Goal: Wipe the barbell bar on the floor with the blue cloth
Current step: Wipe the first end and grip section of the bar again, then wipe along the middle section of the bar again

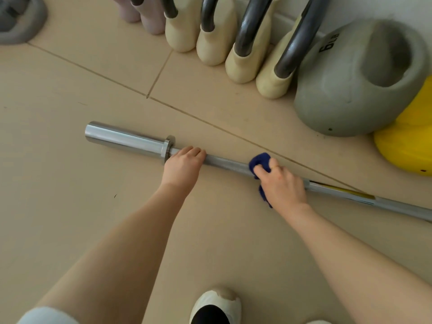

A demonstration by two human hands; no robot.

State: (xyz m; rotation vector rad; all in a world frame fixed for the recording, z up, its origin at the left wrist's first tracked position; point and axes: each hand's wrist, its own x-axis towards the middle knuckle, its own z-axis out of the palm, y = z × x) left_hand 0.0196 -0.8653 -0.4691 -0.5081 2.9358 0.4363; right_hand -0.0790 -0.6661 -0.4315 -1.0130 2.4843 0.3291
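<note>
Wiping barbell bar (224,163), blue cloth (260,163), right hand (281,184)

Barbell bar (224,165) flat on floor (70,183). Left hand (182,165) grips near collar; right hand (281,183) presses blue cloth (259,161) around shaft.

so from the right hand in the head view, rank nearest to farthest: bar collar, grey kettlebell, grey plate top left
From the right hand:
1. bar collar, left along the bar, by the left hand
2. grey kettlebell, upper right by the wall
3. grey plate, far top-left corner

barbell bar (224,163): shiny chrome metal | blue cloth (260,161): soft fabric | floor (70,183): matt beige tiles
</note>
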